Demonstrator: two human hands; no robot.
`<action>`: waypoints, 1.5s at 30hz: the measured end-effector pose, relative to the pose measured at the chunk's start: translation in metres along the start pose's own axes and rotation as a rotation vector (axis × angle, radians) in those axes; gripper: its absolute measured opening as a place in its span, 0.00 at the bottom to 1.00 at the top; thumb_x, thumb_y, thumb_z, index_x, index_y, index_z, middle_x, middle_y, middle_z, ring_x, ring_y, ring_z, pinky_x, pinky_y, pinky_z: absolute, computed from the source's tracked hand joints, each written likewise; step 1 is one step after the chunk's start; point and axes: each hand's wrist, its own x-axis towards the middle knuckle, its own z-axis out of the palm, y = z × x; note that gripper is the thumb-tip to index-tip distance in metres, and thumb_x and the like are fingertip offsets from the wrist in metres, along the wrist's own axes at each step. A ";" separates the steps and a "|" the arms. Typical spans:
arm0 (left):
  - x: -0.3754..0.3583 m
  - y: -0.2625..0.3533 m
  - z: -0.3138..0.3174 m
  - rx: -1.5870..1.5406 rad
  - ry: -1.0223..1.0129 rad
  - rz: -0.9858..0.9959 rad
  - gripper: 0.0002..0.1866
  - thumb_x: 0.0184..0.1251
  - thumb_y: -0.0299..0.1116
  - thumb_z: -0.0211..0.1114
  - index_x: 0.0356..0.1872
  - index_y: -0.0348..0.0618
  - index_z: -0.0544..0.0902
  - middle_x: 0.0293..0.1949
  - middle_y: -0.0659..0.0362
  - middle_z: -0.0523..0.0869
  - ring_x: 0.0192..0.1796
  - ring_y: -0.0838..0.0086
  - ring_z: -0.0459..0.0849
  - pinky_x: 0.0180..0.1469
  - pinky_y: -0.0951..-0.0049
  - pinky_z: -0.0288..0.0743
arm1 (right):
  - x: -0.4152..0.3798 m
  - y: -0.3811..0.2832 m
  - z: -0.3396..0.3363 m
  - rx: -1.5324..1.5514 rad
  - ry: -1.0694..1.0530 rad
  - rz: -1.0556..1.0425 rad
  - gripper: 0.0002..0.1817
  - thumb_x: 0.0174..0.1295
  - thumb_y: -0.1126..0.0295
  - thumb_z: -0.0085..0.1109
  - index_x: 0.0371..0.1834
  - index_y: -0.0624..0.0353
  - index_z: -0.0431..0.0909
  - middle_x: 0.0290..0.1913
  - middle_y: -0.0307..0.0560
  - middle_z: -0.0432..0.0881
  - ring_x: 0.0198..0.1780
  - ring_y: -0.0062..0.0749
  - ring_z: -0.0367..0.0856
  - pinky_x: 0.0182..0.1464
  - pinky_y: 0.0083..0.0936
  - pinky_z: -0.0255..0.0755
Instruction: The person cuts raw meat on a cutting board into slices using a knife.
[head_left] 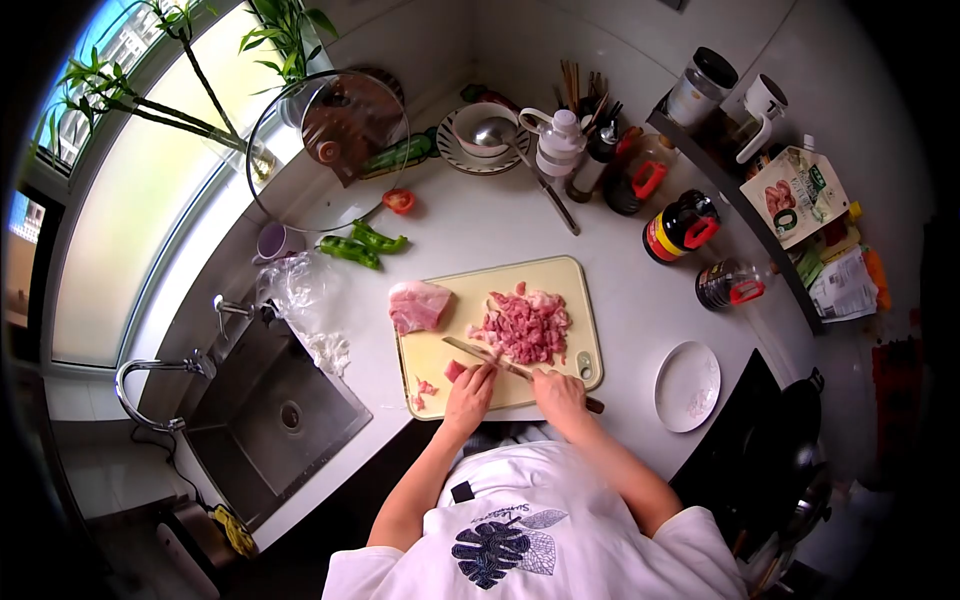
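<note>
On a cream cutting board (490, 279) lies a pile of chopped raw meat (525, 325), with a larger block of meat (418, 306) at the upper left. My right hand (560, 395) is closed round a knife (480, 351) near its handle, the blade pointing to the upper left. Beside the blade, my left hand (469, 398) has its fingers bent together against a small piece of meat (455, 370). A few meat scraps (424, 393) lie at the board's lower left.
A metal sink (270, 420) and a plastic bag (300, 290) are to the left. Green peppers (352, 250), a cut tomato (399, 201) and a bowl (480, 125) stand behind. At the right are a white plate (687, 386), sauce bottles (680, 230) and a black stove (735, 430).
</note>
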 end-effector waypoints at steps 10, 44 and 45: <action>0.001 0.004 -0.003 -0.029 0.006 -0.020 0.22 0.57 0.25 0.65 0.55 0.33 0.81 0.57 0.52 0.81 0.57 0.60 0.80 0.59 0.63 0.75 | -0.043 0.022 -0.042 0.096 0.048 0.044 0.14 0.67 0.58 0.60 0.33 0.57 0.82 0.28 0.54 0.84 0.32 0.55 0.86 0.35 0.47 0.78; -0.002 0.011 -0.013 -0.007 0.039 -0.118 0.24 0.61 0.26 0.66 0.61 0.40 0.78 0.55 0.53 0.79 0.58 0.57 0.77 0.61 0.59 0.72 | 0.004 0.031 -0.044 0.162 -0.091 0.072 0.16 0.66 0.56 0.62 0.32 0.58 0.85 0.28 0.58 0.85 0.35 0.56 0.85 0.38 0.49 0.78; -0.002 0.010 -0.012 -0.008 0.037 -0.117 0.24 0.61 0.26 0.66 0.61 0.40 0.78 0.55 0.53 0.79 0.58 0.57 0.77 0.61 0.59 0.72 | 0.000 0.029 -0.045 0.151 -0.086 0.060 0.15 0.66 0.56 0.61 0.33 0.57 0.85 0.29 0.57 0.85 0.35 0.56 0.86 0.38 0.48 0.78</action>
